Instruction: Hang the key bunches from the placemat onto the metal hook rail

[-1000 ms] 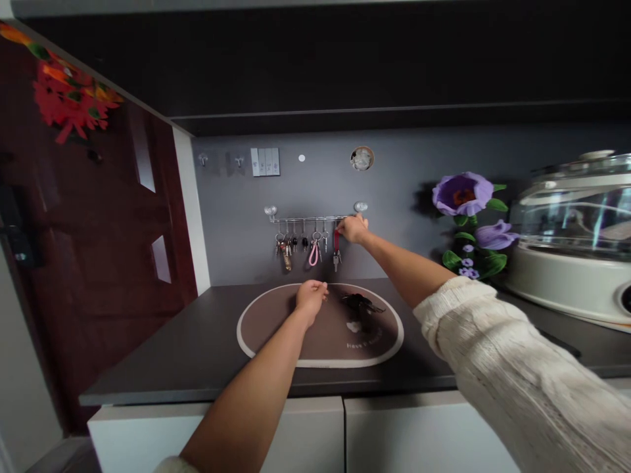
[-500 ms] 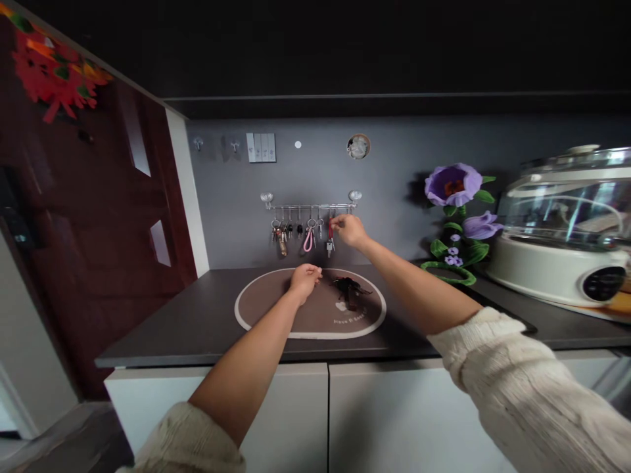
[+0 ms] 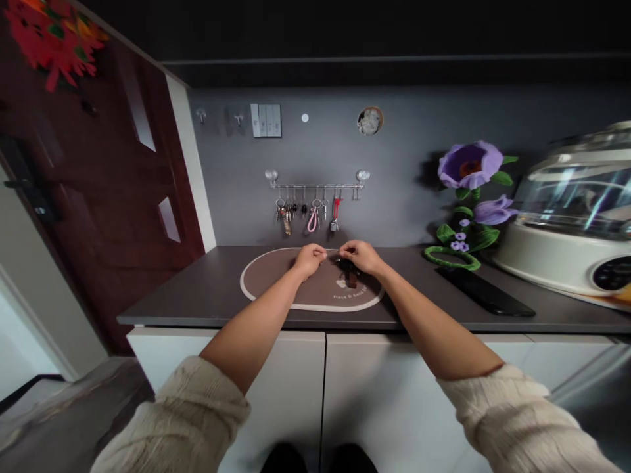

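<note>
**Q: What is the general layout?**
A: A dark counter (image 3: 182,295) runs along a grey wall (image 3: 404,125). A white cooker (image 3: 557,256) with a glass lid stands at the right end, beside an artificial flower (image 3: 468,165) and a black phone (image 3: 486,292).

**Q: What is mounted above the work area?**
A: A metal rail (image 3: 318,186) carries hanging keys (image 3: 315,213).

**Q: State the hands and item location.**
A: A dark bundle (image 3: 346,270) lies on an oval brown mat (image 3: 315,297). The right hand (image 3: 362,256) is curved over it, with fingers closed. The left hand (image 3: 309,259) is just beside it, with fingertips pinched. For either hand, gripping cannot be confirmed.
</note>
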A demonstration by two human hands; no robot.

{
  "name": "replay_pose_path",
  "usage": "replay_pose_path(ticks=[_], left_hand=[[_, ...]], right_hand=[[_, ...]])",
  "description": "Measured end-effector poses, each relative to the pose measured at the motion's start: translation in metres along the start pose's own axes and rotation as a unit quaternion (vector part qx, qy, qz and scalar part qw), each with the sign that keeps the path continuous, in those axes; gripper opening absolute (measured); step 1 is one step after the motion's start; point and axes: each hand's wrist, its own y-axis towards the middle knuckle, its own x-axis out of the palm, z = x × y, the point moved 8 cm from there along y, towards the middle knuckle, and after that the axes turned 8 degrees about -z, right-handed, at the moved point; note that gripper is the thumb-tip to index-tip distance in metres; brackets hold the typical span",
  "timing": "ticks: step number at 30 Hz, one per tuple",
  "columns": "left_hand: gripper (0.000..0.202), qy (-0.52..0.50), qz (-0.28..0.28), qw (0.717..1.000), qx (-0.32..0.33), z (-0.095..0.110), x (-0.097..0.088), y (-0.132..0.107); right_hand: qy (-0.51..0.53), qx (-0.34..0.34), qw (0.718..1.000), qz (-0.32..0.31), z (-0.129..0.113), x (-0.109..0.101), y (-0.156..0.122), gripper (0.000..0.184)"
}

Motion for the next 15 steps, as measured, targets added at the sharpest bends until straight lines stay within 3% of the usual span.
replay_pose_path(ticks=[8,15], left_hand=[[0.01,0.018,-0.034,0.999,-0.014,-0.002,0.005,-0.001],[0.011,0.024,-0.051,0.998,0.0,0.0,0.008,-0.001]], right_hand=[[-0.092,-0.032,0.994,-0.052,-0.009,0.012,0.0,0.017],[-0.081,-0.068,0.99,-0.089,-0.009,0.017,0.002,0.015]])
